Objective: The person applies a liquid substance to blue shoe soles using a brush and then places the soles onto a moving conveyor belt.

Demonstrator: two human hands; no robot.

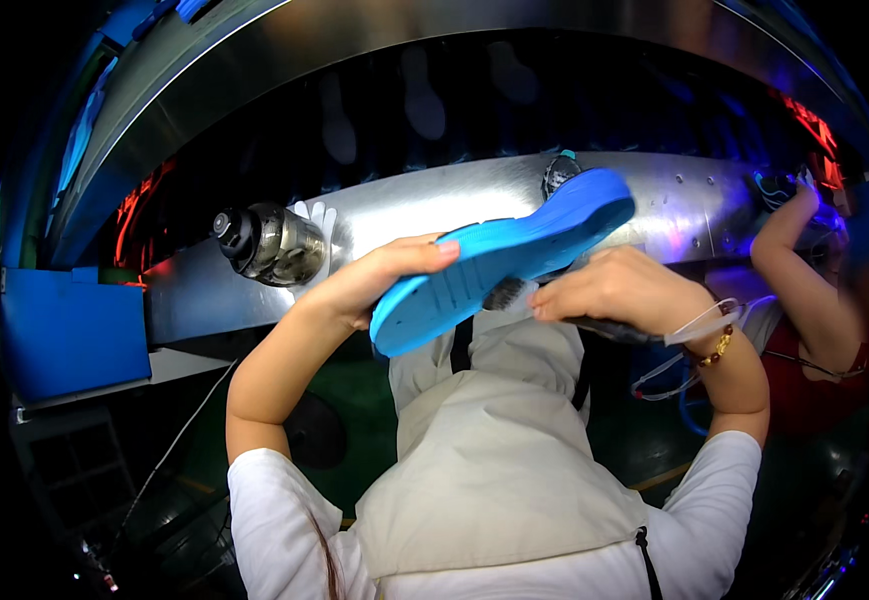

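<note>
A bright blue shoe sole is tilted across the front of me, its grooved face toward me. My left hand is closed on its left end, with the thumb on top. In my right hand is a brush, its dark bristles against or just beside the sole's near edge. The fingers are closed round the brush, and part of it is hidden by them. On the metal bench a dark, stained bottle with a black cap lies left of my left hand. A smaller dark container stands behind the sole.
Behind the metal bench runs a dark belt with several sole-shaped pieces, under a metal hood. White finger-like strips lie by the bottle. A blue box stands at the left. A co-worker's arm reaches in from the right.
</note>
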